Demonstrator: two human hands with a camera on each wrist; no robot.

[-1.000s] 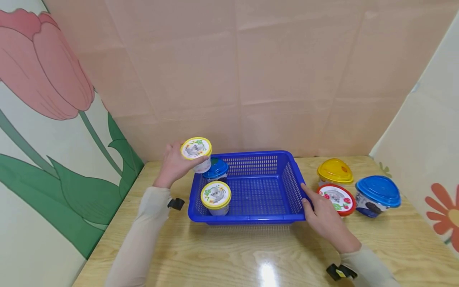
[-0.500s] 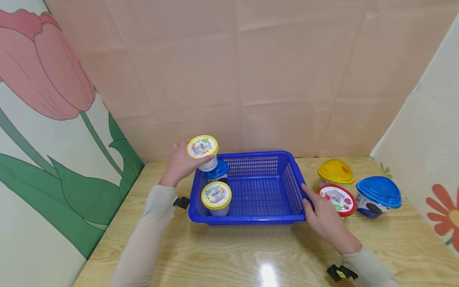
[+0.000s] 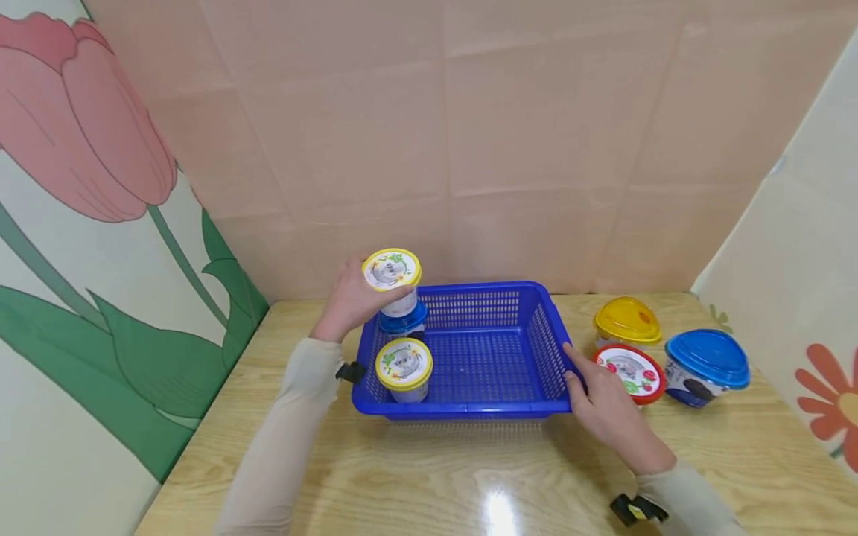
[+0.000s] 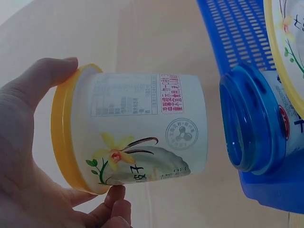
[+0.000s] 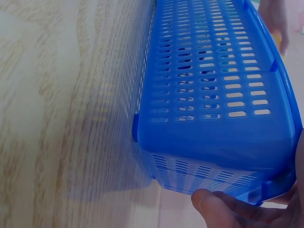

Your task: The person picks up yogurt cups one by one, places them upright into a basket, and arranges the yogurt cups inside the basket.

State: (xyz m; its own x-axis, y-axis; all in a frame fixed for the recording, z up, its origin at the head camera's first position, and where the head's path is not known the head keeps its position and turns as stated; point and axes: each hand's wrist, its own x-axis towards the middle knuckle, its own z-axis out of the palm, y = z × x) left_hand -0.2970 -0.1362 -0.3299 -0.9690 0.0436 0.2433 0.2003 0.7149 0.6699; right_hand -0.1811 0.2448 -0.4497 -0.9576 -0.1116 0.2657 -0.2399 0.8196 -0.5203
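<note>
My left hand [image 3: 351, 301] holds a paper cup with a yellow lid and a vanilla flower print [image 4: 142, 126], thumb and fingers round its lid end. The cup hangs over the back left corner of a blue plastic basket [image 3: 469, 409]. In the left wrist view a gap separates its base from a blue-lidded tub [image 4: 247, 121] standing in the basket. A second yellow-lidded cup [image 3: 404, 366] stands in the basket's front left corner. At the basket's right side my right hand [image 3: 610, 409] grips the rim; its fingers [image 5: 216, 209] show against the outer wall.
Right of the basket stand a tub with a yellow domed lid [image 3: 627, 320], a red-lidded cup [image 3: 630, 372] close beside my right hand, and a blue-lidded tub [image 3: 707, 361]. A covered wall [image 3: 469, 186] rises behind the wooden table [image 3: 429, 476].
My left hand has carried the yellow-lidded cup rightward, from beside the basket's back left corner to over the blue-lidded tub. The right hand and the basket have stayed put.
</note>
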